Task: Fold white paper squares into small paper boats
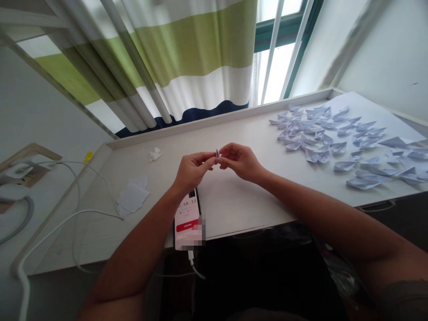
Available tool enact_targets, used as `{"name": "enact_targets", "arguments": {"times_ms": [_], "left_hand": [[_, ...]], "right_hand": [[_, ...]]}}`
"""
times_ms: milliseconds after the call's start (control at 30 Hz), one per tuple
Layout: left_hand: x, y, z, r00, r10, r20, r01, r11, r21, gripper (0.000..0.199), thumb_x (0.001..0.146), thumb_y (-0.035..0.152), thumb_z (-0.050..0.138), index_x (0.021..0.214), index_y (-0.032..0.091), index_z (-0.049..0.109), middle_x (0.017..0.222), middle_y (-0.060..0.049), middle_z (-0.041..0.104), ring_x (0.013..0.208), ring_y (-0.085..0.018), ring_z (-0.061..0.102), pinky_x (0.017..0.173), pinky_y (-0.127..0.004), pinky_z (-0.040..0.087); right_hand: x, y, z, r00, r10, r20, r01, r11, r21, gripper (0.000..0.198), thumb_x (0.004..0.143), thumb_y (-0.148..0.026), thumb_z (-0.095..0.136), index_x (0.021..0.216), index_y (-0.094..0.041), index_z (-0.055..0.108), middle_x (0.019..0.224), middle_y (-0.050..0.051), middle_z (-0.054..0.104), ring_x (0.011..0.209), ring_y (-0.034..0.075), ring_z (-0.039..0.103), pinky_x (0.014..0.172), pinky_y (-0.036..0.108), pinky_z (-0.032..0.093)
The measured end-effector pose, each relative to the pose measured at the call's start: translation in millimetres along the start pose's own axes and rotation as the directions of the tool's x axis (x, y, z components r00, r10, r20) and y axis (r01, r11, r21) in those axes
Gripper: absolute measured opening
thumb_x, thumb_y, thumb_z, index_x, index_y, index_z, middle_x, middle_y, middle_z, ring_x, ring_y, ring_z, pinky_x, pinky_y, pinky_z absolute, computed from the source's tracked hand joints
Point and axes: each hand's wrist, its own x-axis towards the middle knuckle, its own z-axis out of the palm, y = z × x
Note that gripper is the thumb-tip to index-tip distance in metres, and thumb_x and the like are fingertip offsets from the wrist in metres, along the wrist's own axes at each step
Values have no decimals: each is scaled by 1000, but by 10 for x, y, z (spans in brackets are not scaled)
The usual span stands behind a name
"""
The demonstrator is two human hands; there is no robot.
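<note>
A small folded piece of white paper is pinched between my two hands above the middle of the desk. My left hand grips it from the left with thumb and fingers closed. From the other side, my right hand holds it between thumb and fingertips. Most of the paper is hidden by the fingers, so its exact shape cannot be made out. Many folded paper boats lie spread over the right part of the desk. Left of my left arm rests a small pile of flat white paper pieces.
A phone with a plugged-in cable lies at the desk's front edge under my left forearm. White cables run across the left side. Crumpled tissue sits near the back. A striped curtain hangs behind the raised desk rim.
</note>
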Motion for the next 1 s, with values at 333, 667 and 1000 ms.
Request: {"name": "enact_targets", "arguments": {"times_ms": [333, 667, 1000], "left_hand": [[15, 69, 33, 994, -103, -19, 95, 961, -259, 31, 83, 42, 94, 105, 20, 87, 120, -9, 84, 103, -22, 80, 102, -41, 62], [15, 18, 14, 994, -99, -40, 92, 983, -157, 37, 82, 52, 92, 99, 20, 89, 99, -10, 86, 93, -23, 78, 90, -39, 63], [-18, -3, 45, 997, -26, -74, 19, 996, -86, 38, 75, 45, 99, 99, 18, 88, 99, -10, 86, 94, -25, 81, 95, -43, 65]], "right_hand": [[-39, -17, -54, 951, -309, 26, 303, 907, -291, 23, 97, -47, 80, 108, -27, 84, 103, 5, 78, 89, 20, 74, 84, 42, 66], [-69, -44, -28, 919, -383, 99, 387, 818, -425, 23, 96, -23, 70, 117, -27, 79, 113, 8, 78, 102, 24, 73, 87, 45, 67], [-16, 8, 20, 995, -29, -97, 28, 1000, -14, 45, 76, -57, 96, 96, -20, 80, 100, 8, 83, 97, 25, 79, 94, 48, 68]]}}
